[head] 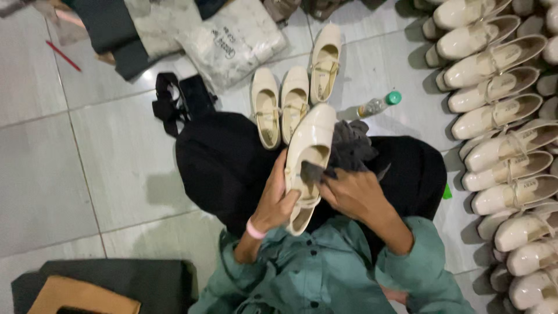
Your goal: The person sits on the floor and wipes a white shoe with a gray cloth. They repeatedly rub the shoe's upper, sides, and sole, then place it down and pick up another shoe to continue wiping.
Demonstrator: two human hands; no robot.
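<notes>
Left hand [278, 200] grips glossy cream shoe [307, 158] — right hand [351, 195] (dark rag [349, 148]) rubs.

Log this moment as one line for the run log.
left hand: holds cream shoe | right hand: dark cloth on shoe | floor: three cream shoes

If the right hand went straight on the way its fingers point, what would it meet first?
The right hand points up-left with a dark grey cloth; it would first meet the cream shoe held by the left hand, apparently touching already.
</notes>
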